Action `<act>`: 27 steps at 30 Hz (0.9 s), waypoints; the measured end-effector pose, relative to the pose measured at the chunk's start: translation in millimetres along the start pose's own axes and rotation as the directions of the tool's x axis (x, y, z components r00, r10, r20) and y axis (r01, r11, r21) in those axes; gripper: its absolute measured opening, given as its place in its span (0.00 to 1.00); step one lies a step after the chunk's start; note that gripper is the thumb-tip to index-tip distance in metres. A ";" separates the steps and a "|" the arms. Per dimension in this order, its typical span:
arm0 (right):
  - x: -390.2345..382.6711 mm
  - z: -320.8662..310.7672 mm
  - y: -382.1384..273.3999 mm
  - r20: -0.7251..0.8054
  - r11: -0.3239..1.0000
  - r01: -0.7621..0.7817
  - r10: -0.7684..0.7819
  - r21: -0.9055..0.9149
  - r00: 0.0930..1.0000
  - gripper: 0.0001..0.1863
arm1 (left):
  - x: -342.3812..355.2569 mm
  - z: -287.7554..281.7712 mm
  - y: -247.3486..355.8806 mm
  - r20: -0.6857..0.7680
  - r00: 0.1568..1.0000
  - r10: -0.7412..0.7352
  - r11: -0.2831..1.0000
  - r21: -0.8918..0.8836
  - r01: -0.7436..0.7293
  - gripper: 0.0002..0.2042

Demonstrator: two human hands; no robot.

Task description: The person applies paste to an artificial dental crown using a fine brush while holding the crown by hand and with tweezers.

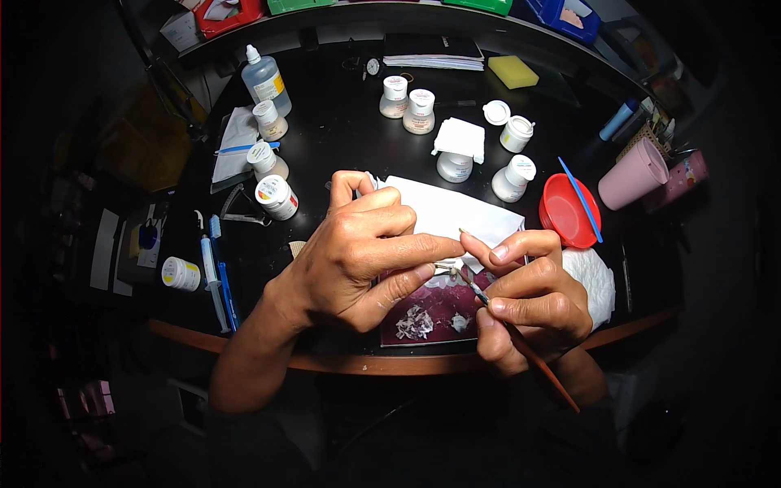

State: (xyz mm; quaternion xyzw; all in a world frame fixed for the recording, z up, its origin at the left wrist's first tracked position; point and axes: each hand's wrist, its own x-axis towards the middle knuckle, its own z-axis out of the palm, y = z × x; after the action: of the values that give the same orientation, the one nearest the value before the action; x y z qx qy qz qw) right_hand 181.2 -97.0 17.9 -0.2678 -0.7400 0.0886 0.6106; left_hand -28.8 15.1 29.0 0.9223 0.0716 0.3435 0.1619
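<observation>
My right hand (533, 305) is closed in a pen-like grip round a thin brush (543, 362) with a reddish-brown handle. The brush tip points up and left, at a tiny pale piece (455, 271). My left hand (362, 252) pinches a small metal tool (442, 266) between thumb and index finger; most of it is hidden. The pale piece is at this tool's end, too small to name. Both hands meet above a dark maroon plate (427, 313) with white paste or crumbs (416, 323) on it. A white paper towel (455, 213) lies just behind the hands.
Several small white-capped jars (419, 114) stand across the black table. A clear squeeze bottle (267, 81) is at the back left. To the right are a red bowl (565, 213) with a blue stick across it and a pink cup (633, 175). A syringe (213, 281) lies left.
</observation>
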 end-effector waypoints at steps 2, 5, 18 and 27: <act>0.3 -0.5 -0.7 -0.001 1.000 0.001 -0.001 -0.001 1.000 0.13 | 1.5 -0.1 1.0 -0.002 1.000 0.000 1.000 -0.004 0.000 0.18; 0.3 -0.3 -1.2 -0.005 1.000 -0.005 0.005 -0.002 1.000 0.12 | 2.8 -1.4 2.8 -0.015 1.000 -0.012 0.999 -0.031 0.011 0.12; 1.0 0.6 -1.3 0.001 1.000 0.011 -0.011 0.000 1.000 0.12 | 1.2 -0.8 1.8 -0.030 0.999 -0.013 0.999 -0.033 0.012 0.12; 1.5 -0.2 -1.4 0.002 1.000 0.014 -0.014 0.006 1.000 0.13 | 2.5 -2.2 3.6 -0.025 1.000 -0.014 1.000 -0.014 0.013 0.12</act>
State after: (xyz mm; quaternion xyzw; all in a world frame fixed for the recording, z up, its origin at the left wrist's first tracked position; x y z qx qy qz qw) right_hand 180.9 -97.4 20.0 -0.2608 -0.7422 0.0869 0.6112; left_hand -28.2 13.0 33.4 0.9163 0.0775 0.3544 0.1697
